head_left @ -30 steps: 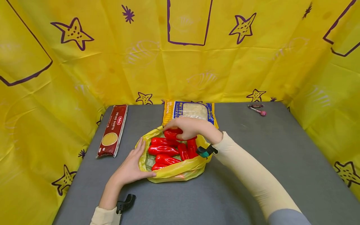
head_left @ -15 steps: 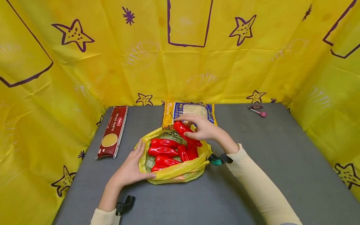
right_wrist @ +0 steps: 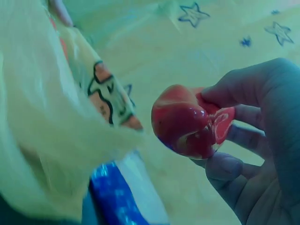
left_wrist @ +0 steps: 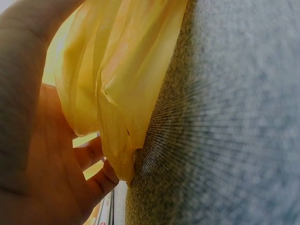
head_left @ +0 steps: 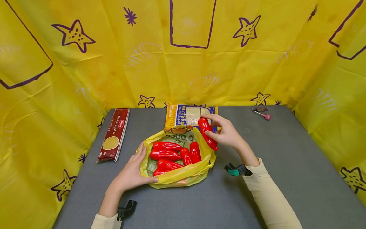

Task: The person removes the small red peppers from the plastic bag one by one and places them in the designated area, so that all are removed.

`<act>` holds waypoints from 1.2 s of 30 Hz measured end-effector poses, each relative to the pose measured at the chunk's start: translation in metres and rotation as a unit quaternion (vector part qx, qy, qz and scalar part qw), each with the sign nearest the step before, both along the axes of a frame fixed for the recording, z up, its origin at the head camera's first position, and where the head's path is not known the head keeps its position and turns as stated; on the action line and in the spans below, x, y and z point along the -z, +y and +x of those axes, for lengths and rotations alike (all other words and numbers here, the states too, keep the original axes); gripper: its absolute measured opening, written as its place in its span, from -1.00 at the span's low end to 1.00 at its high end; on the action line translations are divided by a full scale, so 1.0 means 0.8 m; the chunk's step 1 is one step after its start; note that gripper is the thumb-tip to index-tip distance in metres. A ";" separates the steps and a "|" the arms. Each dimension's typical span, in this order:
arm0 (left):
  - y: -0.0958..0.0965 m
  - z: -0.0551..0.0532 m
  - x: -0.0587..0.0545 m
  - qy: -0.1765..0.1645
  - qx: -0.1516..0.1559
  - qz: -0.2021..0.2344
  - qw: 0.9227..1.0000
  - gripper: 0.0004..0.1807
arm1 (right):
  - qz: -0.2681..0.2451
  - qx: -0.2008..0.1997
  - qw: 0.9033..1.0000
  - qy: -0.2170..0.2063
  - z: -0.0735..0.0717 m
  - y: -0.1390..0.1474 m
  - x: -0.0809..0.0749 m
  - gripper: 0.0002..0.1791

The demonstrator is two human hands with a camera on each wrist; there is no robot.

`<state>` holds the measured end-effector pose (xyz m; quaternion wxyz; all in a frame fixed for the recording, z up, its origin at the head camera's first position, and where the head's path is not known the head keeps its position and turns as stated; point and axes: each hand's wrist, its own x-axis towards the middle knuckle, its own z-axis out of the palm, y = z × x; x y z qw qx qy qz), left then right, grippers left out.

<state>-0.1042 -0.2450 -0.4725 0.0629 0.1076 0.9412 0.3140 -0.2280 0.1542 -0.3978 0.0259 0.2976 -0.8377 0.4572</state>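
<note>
Grey surface bears bag; right hand pinches pepper at its two o'clock, left hand rests spread at nine; six peppers remain inside.

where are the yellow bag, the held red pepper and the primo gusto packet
yellow bag (head_left: 197, 174), head view, on its near outer wall
red pepper (right_wrist: 180, 123), right wrist view, on its rounded end
primo gusto packet (head_left: 114, 133), head view, on its printed front
</note>
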 end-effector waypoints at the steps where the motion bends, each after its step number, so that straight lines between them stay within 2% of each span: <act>1: 0.000 0.000 0.000 0.000 0.000 0.000 1.000 0.55 | -0.005 0.009 1.000 -0.004 0.000 0.006 0.002 -0.34; 7: 0.000 0.001 0.000 -0.004 -0.003 -0.002 1.000 0.55 | -0.027 0.070 0.997 -0.019 -0.005 0.046 0.019 -0.37; 11: 0.000 0.001 -0.002 -0.007 -0.006 -0.005 1.000 0.55 | -0.020 0.119 0.992 -0.024 -0.010 0.071 0.032 -0.38; 14: 0.001 0.001 -0.002 -0.009 -0.008 -0.005 1.000 0.56 | -0.020 0.141 0.989 -0.040 -0.011 0.087 0.044 -0.37; 22: 0.001 0.001 0.001 -0.004 -0.006 -0.008 1.000 0.57 | 0.014 0.184 0.978 -0.097 -0.022 0.109 0.077 -0.35; 26: 0.001 0.000 0.001 -0.004 -0.002 -0.007 1.000 0.56 | 0.015 0.197 0.973 -0.121 -0.027 0.117 0.094 -0.34; 31: 0.000 -0.005 -0.001 0.004 0.001 -0.006 1.000 0.55 | 0.005 0.211 0.968 -0.132 -0.035 0.122 0.108 -0.35; 36: -0.001 -0.002 0.002 -0.002 0.003 -0.009 1.000 0.57 | 0.008 0.214 0.968 -0.131 -0.035 0.123 0.120 -0.34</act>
